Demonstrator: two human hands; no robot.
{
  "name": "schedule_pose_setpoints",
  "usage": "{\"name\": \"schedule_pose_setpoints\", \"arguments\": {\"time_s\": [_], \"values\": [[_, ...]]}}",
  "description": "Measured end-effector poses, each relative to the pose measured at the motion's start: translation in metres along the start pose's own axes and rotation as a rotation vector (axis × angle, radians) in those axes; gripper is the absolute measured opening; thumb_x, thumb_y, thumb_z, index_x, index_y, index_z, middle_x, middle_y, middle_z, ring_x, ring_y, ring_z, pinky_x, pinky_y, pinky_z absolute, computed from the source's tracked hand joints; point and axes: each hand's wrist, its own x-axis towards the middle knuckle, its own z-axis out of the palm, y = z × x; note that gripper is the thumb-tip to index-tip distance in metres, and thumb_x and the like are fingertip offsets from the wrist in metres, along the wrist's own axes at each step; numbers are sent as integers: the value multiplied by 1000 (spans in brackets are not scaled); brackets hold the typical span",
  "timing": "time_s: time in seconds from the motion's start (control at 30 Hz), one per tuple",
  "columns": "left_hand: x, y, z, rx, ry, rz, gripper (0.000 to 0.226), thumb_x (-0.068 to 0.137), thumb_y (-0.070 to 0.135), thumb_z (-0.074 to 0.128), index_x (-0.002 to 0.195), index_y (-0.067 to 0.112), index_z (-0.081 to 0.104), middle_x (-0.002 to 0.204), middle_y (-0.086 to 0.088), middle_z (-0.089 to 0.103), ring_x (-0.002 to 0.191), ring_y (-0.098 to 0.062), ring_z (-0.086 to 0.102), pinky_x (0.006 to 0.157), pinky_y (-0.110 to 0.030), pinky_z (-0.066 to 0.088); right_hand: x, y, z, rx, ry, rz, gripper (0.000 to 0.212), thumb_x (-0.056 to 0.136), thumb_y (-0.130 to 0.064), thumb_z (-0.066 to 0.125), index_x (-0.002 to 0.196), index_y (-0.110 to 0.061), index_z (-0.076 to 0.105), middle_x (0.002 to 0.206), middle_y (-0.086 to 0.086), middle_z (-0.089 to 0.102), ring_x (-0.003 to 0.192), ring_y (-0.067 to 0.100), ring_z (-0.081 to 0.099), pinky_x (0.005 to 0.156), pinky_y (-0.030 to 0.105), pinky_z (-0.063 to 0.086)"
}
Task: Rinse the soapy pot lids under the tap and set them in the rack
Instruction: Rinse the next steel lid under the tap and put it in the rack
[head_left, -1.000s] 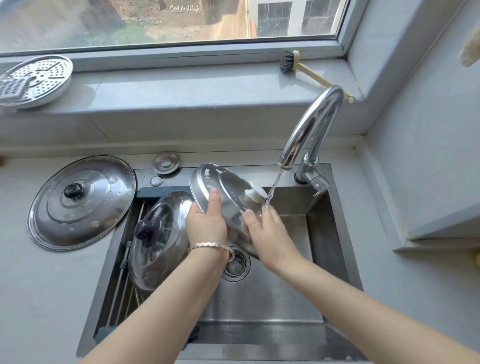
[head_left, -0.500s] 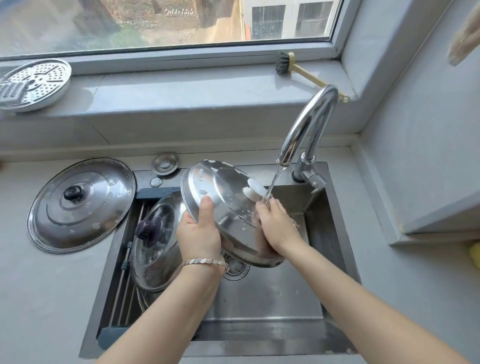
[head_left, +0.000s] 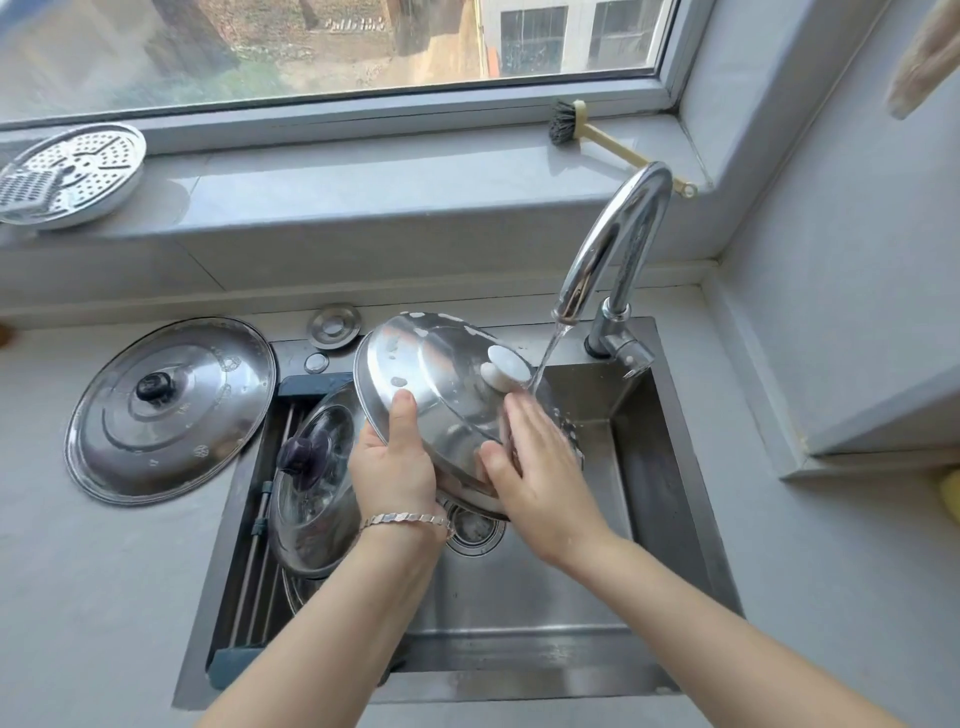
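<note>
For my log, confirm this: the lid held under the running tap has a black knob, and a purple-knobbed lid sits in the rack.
Wrong on one count. The head view shows the held lid under the tap has a white knob, not black. The rest stands: the tap runs, and the purple-knobbed lid sits in the rack.

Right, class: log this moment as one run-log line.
step: rinsing | left hand: grips white-knobbed lid rim | right hand: flat on lid | tap: running | rack: holds purple-knobbed lid

No text can be read; a faint stamp (head_left: 182, 411) on the large lid (head_left: 213, 374) is illegible.
</note>
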Motion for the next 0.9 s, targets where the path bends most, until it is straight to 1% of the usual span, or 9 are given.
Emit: {"name": "schedule_pose_setpoints", "arguments": {"time_s": [0.07,0.13,0.23,0.33,0.43,0.6,0.67,0.73,0.9], "values": [[2,3,-4,-29,-3,-16,19,90,28,55,73,19,56,71,-1,60,71,-21,59,75,-39,51,17,20,-14,185,43,231,83,77,-63,19,135,-8,36,145,0,32,138,10,21,115,31,14],[4,4,-8,-38,-10,-44,19,90,29,55,74,19,54,72,-1,60,73,-22,59,76,-40,52,21,29,-22,335,-11,398,66,90,-53,28,138,-8,32,147,3,28,139,10,17,114,29,10],[7,2,-10,-11,-24,-36,19,89,30,56,73,20,56,73,-4,60,80,-28,59,85,-51,51,-4,13,-10,95,-54,139,73,90,-53,18,149,-13,-1,154,-9,-9,138,1,-16,113,22,-8],[5,1,-9,1,-32,-43,17,89,30,57,75,22,60,76,-5,62,83,-30,60,89,-57,49,-15,9,-2,-12,-41,-43,83,80,-61,10,148,-17,-4,147,-18,-14,137,-4,-16,111,17,-10],[1,1,-9,-36,-50,-70,13,90,26,55,80,20,60,78,-5,64,86,-30,61,90,-53,50,6,27,-15,172,1,259,68,94,-49,20,148,-11,7,157,-1,-2,143,6,-5,115,22,-5],[-9,-2,-6,11,-94,-70,13,91,24,55,80,17,59,76,-7,63,82,-30,61,79,-44,52,-1,14,-4,116,70,-29,66,87,-45,22,145,-13,25,152,-2,25,142,11,17,117,30,12],[-13,-2,-8,33,-144,-67,13,90,23,56,78,18,60,74,-7,62,80,-29,59,85,-50,50,17,32,-11,249,143,124,43,92,-31,30,123,-9,49,131,9,47,127,21,38,110,35,26],[-17,-2,-9,67,-196,-52,13,89,21,57,77,18,61,73,-8,62,78,-28,57,85,-51,48,34,45,-23,373,171,254,17,92,-16,36,89,-14,53,99,4,50,101,19,46,95,36,34],[-15,7,-8,31,-198,-26,13,90,16,54,79,14,61,75,-8,63,77,-28,58,83,-48,48,21,28,-33,573,222,133,32,88,0,49,117,-13,58,122,-2,52,115,8,48,102,18,35]]}}
